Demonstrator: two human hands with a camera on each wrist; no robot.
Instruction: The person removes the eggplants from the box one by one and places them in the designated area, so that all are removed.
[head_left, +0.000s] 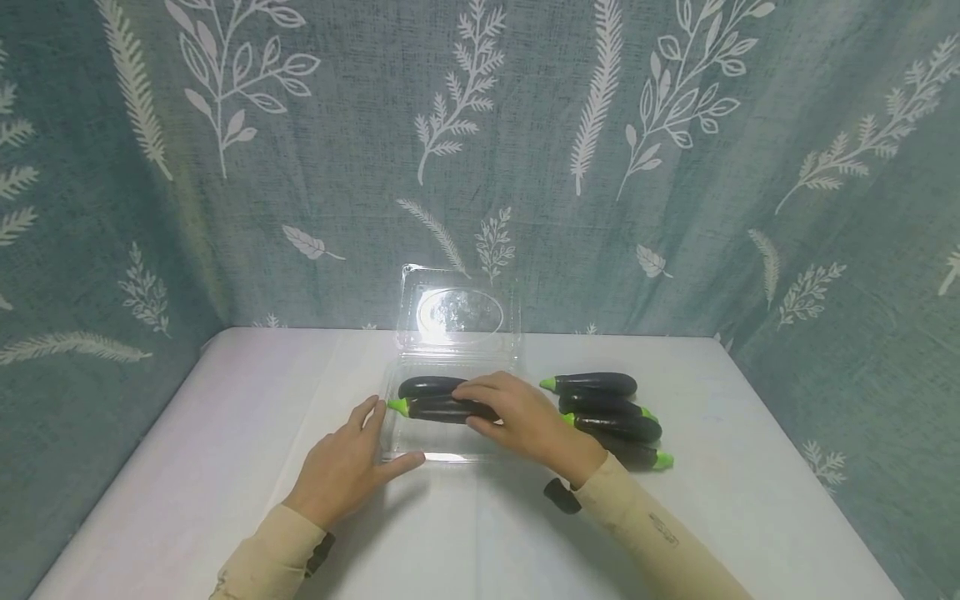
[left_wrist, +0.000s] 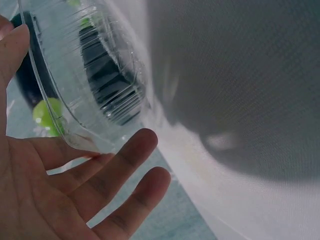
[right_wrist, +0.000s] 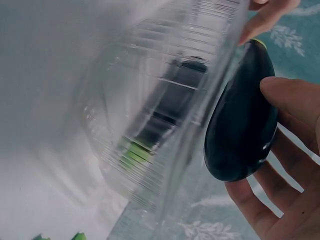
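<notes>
A clear plastic clamshell container [head_left: 442,456] stands on the table with its lid [head_left: 459,312] raised at the back. My right hand [head_left: 528,421] holds a dark eggplant [head_left: 442,410] with a green stem end, level over the container. In the right wrist view, thumb and fingers lie on either side of this eggplant [right_wrist: 242,120], just above the rim. Another eggplant [head_left: 426,386] lies inside, behind the held one; its right end is hidden by my right hand. At the container's front left corner, my left hand [head_left: 341,467] touches the wall with spread fingers.
Several more eggplants [head_left: 607,404] lie grouped on the white table [head_left: 225,450], right of the container, their green ends pointing both ways. Behind and beside the table hangs a grey-green curtain [head_left: 360,150] with a white leaf pattern.
</notes>
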